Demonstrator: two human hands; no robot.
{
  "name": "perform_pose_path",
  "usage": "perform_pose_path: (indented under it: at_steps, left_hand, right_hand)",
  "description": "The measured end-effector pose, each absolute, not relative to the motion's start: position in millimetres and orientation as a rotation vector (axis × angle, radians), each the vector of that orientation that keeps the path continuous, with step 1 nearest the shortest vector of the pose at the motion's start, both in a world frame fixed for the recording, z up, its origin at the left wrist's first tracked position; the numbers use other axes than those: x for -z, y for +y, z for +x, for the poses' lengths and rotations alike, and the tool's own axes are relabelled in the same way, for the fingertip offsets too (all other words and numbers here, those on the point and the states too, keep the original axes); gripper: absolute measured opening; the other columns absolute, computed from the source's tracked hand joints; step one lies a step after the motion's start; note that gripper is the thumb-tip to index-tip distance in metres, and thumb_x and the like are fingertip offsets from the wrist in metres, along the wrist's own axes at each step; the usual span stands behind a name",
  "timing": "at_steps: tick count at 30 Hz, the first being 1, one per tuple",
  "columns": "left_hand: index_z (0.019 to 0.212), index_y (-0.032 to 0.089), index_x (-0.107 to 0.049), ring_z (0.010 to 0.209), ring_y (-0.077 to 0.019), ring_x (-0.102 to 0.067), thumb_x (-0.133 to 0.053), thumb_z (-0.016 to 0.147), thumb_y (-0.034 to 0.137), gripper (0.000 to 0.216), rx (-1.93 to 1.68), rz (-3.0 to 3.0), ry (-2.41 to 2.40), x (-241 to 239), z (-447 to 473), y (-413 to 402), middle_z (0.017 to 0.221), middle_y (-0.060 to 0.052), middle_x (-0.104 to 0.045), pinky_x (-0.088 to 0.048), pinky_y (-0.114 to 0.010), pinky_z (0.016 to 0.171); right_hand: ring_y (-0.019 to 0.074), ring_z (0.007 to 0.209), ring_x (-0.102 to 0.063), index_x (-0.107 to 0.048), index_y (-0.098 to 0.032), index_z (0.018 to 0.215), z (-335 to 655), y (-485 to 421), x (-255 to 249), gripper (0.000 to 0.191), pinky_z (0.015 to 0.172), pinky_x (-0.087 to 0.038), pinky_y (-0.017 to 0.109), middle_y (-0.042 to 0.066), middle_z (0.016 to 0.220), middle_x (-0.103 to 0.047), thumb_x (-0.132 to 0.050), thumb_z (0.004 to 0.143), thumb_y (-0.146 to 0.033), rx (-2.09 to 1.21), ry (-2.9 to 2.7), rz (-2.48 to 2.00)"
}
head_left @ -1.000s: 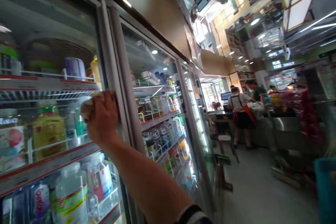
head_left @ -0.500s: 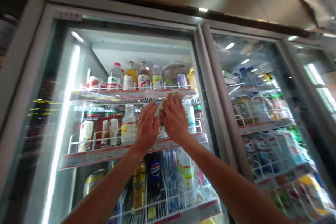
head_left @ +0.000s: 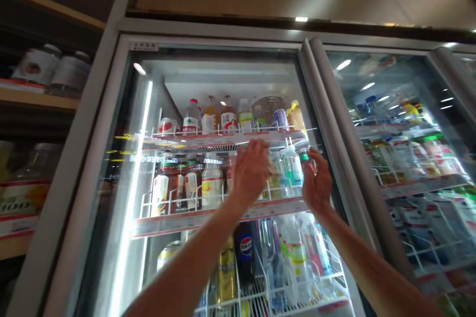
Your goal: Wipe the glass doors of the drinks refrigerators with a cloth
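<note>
- Glass door (head_left: pixel 230 72): we see it behind both hands.
- Left hand (head_left: pixel 250 171): fingers blurred; we can't tell their grip.
- Right hand (head_left: pixel 318 181): thumb and fingers apart.
- Cloth (head_left: pixel 274 171), seemingly: blurred, just right of left fingers.

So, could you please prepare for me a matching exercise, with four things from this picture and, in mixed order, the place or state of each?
1. red-capped bottle
2. light strip
3. dark bottle with round logo
4. right hand

A. glowing white
B. close, in this view, to the grey door post
C. on the upper shelf
D. on the lower shelf

Pairs: 1-C, 2-A, 3-D, 4-B
</note>
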State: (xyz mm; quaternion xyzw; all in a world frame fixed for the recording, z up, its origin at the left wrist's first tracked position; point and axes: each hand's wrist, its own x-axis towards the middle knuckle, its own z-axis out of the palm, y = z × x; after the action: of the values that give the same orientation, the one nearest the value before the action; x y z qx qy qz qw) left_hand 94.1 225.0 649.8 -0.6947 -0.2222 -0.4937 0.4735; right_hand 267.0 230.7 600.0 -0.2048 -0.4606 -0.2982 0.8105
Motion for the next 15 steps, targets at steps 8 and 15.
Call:
perform_pose_path:
  at_steps: [8,15]
  left_hand:
    - [0.132,0.017,-0.040,0.132,-0.0208,-0.035,-0.034,0.084,0.012,0.048,1.482,-1.394,-0.505,-685,-35,215,0.136,-0.011,-0.044,-0.033,-0.044,0.109]
    - [0.137,0.009,-0.030,0.138,-0.0231,-0.022,-0.035,0.088,0.017,0.050,1.191,-1.579,-0.515,-612,103,223,0.141,-0.012,-0.039,-0.032,-0.043,0.109]
  right_hand:
    - [0.0224,0.119,-0.050,-0.052,-0.020,0.106,259,227,-584,0.025,0.097,-0.043,0.047,0.011,0.121,-0.056,-0.042,0.083,-0.017,0.905,-1.263,-0.491]
    - [0.0218,0.123,-0.046,-0.050,-0.019,0.112,260,229,-579,0.029,0.100,-0.041,0.047,0.011,0.124,-0.054,-0.040,0.085,-0.016,0.843,-1.267,-0.415]
